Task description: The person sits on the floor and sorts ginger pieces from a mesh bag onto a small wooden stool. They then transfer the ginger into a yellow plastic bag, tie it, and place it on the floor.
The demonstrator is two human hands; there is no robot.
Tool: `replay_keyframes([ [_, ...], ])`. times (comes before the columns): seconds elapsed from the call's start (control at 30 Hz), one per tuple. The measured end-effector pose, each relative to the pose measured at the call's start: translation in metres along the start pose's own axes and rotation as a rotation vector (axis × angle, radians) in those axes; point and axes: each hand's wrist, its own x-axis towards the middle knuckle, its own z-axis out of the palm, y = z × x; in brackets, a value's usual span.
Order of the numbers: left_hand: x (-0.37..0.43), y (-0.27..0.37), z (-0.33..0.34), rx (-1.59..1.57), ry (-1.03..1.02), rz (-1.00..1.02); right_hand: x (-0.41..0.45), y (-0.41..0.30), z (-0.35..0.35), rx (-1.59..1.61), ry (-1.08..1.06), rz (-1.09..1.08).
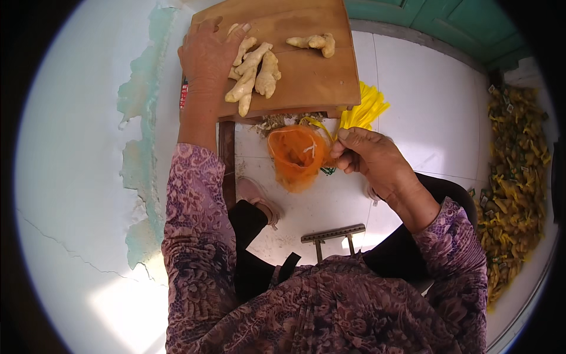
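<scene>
My left hand (208, 55) lies over the left side of a brown wooden table (309, 84), its thumb beside several ginger roots (248, 84). Part of a root shows between thumb and fingers; the palm hides whatever is beneath it. One branched ginger root (316, 43) lies apart, farther right on the tabletop. Below the table's near edge, an orange mesh bag (296, 172) hangs with its round mouth facing up. My right hand (371, 155) pinches the side of the bag between thumb and fingers. A thin yellow strip (323, 126) curves down close to these fingertips.
A bundle of yellow plastic strips (365, 106) hangs at the table's near right corner. Many yellow-tied bags (513, 190) are heaped along the right. A peeling wall (146, 132) rises on the left. A metal bar stand (334, 233) stands between my legs.
</scene>
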Motion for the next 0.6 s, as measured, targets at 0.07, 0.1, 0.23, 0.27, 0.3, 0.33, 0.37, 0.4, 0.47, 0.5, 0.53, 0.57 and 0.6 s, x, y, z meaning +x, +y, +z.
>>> replay_keyframes([
  [0.07, -0.030, 0.050, -0.052, -0.615, 0.000, -0.206, 0.000, -0.005, -0.007, 0.012, 0.022, -0.017],
  [0.1, -0.060, 0.060, -0.064, -0.641, -0.110, -0.248, -0.001, -0.005, -0.010, 0.014, 0.029, -0.025],
  [0.23, -0.216, 0.076, -0.030, -0.716, -0.879, -0.190, -0.001, 0.003, -0.001, -0.004, 0.005, -0.009],
  [0.27, -0.264, 0.070, -0.008, -0.588, -1.036, -0.233, -0.001, 0.003, 0.001, -0.011, 0.004, 0.004],
  [0.3, -0.298, 0.069, 0.011, -0.519, -1.082, -0.273, 0.000, 0.004, 0.000, -0.018, 0.010, 0.013],
  [0.33, -0.333, 0.069, 0.030, -0.452, -1.128, -0.309, 0.002, 0.005, -0.001, -0.021, 0.010, 0.022],
  [0.37, -0.357, 0.074, 0.045, -0.440, -1.066, -0.348, 0.005, 0.008, -0.003, -0.021, 0.011, 0.030],
  [0.4, -0.364, 0.082, 0.055, -0.443, -1.033, -0.392, 0.007, 0.009, -0.006, -0.021, 0.018, 0.037],
  [0.47, -0.378, 0.093, 0.073, -0.453, -0.995, -0.491, 0.010, 0.011, -0.009, 0.005, 0.051, 0.038],
  [0.5, -0.382, 0.100, 0.084, -0.470, -0.990, -0.540, 0.013, 0.011, -0.013, 0.016, 0.075, 0.033],
  [0.53, -0.395, 0.096, 0.094, -0.491, -1.143, -0.520, 0.014, 0.011, -0.011, 0.012, 0.081, 0.039],
  [0.57, -0.407, 0.087, 0.103, -0.512, -1.297, -0.497, 0.015, 0.010, -0.007, 0.007, 0.086, 0.047],
  [0.6, -0.419, 0.079, 0.112, -0.534, -1.450, -0.473, 0.017, 0.011, -0.005, 0.000, 0.091, 0.055],
])
